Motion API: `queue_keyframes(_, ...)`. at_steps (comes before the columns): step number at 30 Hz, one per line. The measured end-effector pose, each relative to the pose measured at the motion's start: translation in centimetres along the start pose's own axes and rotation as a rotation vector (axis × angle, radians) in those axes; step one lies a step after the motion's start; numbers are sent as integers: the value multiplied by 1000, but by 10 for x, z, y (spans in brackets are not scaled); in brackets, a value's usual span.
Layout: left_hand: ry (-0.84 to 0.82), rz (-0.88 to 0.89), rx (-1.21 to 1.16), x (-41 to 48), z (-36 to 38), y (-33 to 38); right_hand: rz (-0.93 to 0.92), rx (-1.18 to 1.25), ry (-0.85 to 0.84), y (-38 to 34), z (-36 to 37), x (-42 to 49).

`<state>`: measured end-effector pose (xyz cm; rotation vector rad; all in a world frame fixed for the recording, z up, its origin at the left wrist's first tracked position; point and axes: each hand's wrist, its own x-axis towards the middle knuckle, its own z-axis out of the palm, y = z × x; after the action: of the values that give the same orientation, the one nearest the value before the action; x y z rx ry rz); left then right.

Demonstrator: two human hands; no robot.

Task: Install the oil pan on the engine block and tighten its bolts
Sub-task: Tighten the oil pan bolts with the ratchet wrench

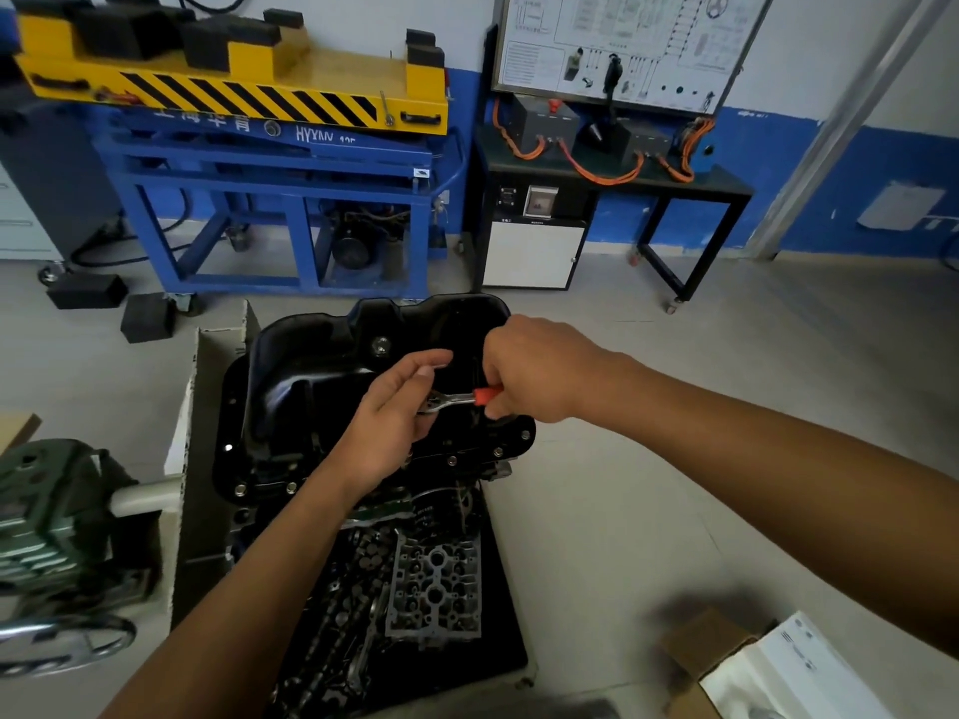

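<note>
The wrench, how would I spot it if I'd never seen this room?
Find the big black oil pan in the middle of the picture. The left hand and right hand meet over it. The wrench runs between them: shiny silver with a red handle, unlike the dark parts around.

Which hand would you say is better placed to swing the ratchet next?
Probably the right hand: it grips the ratchet by its red handle, while the left hand only holds the head.

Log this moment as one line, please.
right hand: grips ratchet handle | left hand: holds ratchet head | oil pan: on engine block
</note>
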<state>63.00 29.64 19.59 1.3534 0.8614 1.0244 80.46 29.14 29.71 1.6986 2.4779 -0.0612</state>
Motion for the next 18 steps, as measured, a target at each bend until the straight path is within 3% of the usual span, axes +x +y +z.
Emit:
queue_keyframes(5, -155, -63, -2, 1, -3, -2, -46, -28, 106, 4, 3, 14)
queue_keyframes(8, -161, -34, -12, 2, -4, -4, -72, -18, 146, 6, 6, 16)
queue_keyframes(14, 203, 36, -38, 8, -3, -5, -55, 39, 105, 1, 8, 2)
queue_keyframes(18, 349, 20, 3, 12, 3, -6, -114, 241, -61, -25, 9, -13)
